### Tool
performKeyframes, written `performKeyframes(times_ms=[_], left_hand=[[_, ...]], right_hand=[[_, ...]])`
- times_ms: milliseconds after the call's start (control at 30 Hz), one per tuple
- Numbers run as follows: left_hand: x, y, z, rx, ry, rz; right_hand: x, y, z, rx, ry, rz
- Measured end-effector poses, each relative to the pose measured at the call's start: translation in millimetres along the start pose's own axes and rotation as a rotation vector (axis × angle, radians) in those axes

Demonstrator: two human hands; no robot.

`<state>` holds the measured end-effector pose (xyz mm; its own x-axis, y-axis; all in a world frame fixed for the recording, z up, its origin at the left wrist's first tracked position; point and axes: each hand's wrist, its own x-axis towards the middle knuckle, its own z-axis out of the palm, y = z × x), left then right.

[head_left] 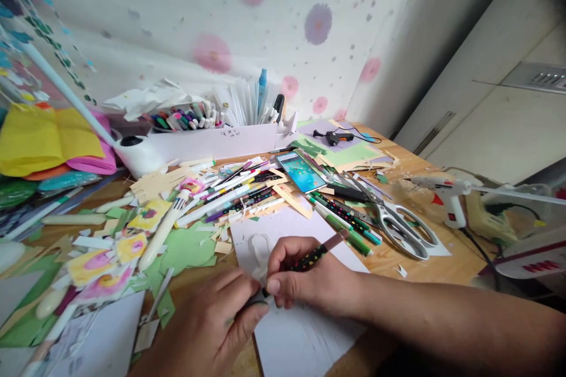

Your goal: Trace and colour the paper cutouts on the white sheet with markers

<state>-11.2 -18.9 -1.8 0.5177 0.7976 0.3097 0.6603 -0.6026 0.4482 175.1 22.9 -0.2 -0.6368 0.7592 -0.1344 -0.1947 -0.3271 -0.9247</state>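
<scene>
My right hand [316,282] grips a black pen with colourful dots [309,258], its brownish end pointing up to the right. The fingers of my left hand [221,312] are pinched round a small dark piece [256,299] that meets the pen's lower end; my fingers partly hide it, so what it is stays unclear. Both hands are close together over a white sheet [305,341] on the wooden table. Just beyond my fingertips a pale translucent loop [260,247] lies on the sheet.
Scissors [404,226], a phone [300,171] and many pens lie beyond the sheet. Paper scraps and painted pieces [106,265] cover the left. At the right are a white glue gun [451,197] and its cable. A long white box [216,140] stands at the back.
</scene>
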Motion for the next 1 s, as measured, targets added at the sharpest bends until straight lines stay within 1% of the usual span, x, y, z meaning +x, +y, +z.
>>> performKeyframes(times_ms=[233,333,367,400,433,500,533,600,667,733,767,800,867,933,1000], left_hand=[[-5.0,-1.9,4.0,0.041,-0.007,0.051],[-5.6,-1.7,3.0,0.063,-0.020,0.062],[-5.3,-1.7,1.6,0.080,-0.033,0.046],[-4.7,-1.9,-0.3,0.103,-0.037,0.021],[-3.9,-2.2,-2.5,0.128,-0.036,-0.011],[-1.9,-2.7,-6.0,0.169,-0.018,-0.060],[-0.9,-2.5,-6.6,0.180,-0.004,-0.060],[0.0,-0.4,-3.9,0.172,-0.001,0.001],[-1.8,4.4,3.4,0.144,0.005,0.128],[-6.5,10.9,11.8,0.140,0.045,0.259],[-9.5,14.1,15.1,0.163,0.058,0.291],[-12.4,16.8,17.2,0.207,0.044,0.298],[-17.1,20.3,18.0,0.306,-0.025,0.242],[-19.4,20.5,16.0,0.369,-0.092,0.184],[-19.6,18.1,13.8,0.389,-0.135,0.164]], right_hand=[[-4.0,3.7,2.4,0.032,0.006,-0.005],[-4.5,1.7,-3.1,-0.003,-0.021,0.034],[-4.2,-0.7,-7.3,-0.003,-0.003,0.031],[-3.6,-3.8,-12.7,0.008,0.036,0.009],[-2.8,-7.7,-18.9,0.032,0.103,-0.037],[-1.4,-16.3,-31.7,0.076,0.260,-0.180],[-0.9,-20.3,-37.2,0.064,0.293,-0.232],[-0.5,-25.9,-44.9,0.029,0.303,-0.296],[-0.5,-27.3,-48.1,-0.004,0.291,-0.319],[0.1,-24.8,-49.4,-0.035,0.304,-0.331],[0.6,-22.7,-50.1,-0.052,0.317,-0.335],[1.2,-20.3,-51.0,-0.069,0.331,-0.336],[2.2,-15.7,-52.6,-0.100,0.344,-0.320],[2.5,-12.7,-52.8,-0.110,0.332,-0.286],[1.8,-11.4,-50.2,-0.115,0.309,-0.255]])
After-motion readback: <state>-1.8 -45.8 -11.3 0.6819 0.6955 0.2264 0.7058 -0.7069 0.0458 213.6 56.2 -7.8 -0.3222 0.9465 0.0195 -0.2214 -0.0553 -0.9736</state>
